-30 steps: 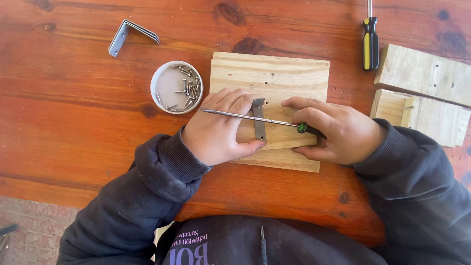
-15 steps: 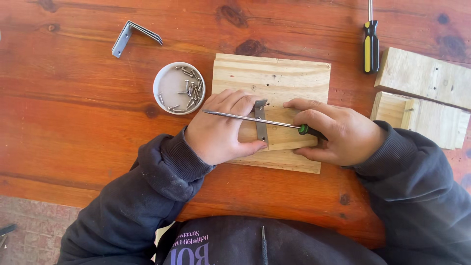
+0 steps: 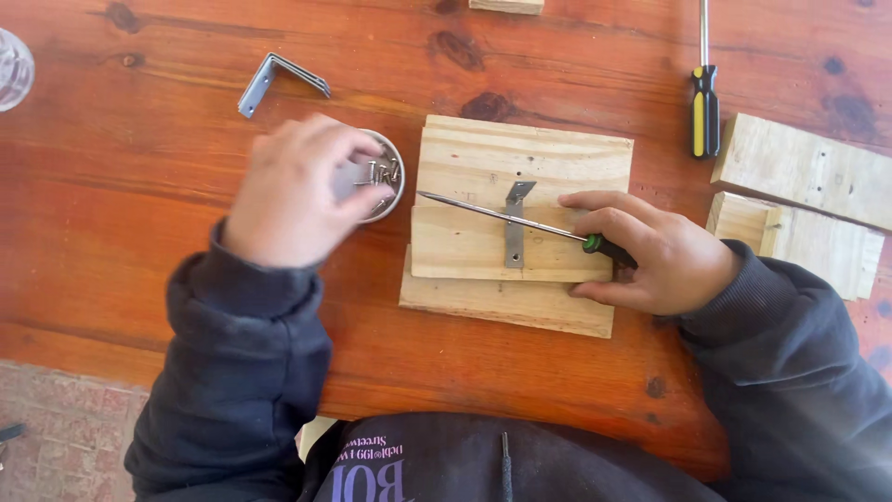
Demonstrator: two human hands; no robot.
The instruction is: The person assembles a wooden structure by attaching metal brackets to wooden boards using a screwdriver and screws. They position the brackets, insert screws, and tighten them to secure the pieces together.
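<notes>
My left hand [image 3: 297,186] hovers over a small round white container of screws [image 3: 383,177], fingers dipping into it; whether it grips a screw is hidden. My right hand [image 3: 650,251] holds a green-handled screwdriver [image 3: 506,218], its long shaft lying across stacked pale wood blocks [image 3: 483,167]. A metal angle bracket [image 3: 514,232] sits on the blocks under the shaft. The right hand also rests on the blocks' right edge.
A second metal angle bracket [image 3: 274,79] lies at the back left on the red-brown wooden table [image 3: 139,186]. A yellow-and-black screwdriver [image 3: 704,107] lies at the back right. More wood blocks [image 3: 804,200] sit at the right. A clear glass object [image 3: 11,65] is at the far left edge.
My left hand left the bracket on the blocks and moved left to the screw container. The right hand and screwdriver stayed put.
</notes>
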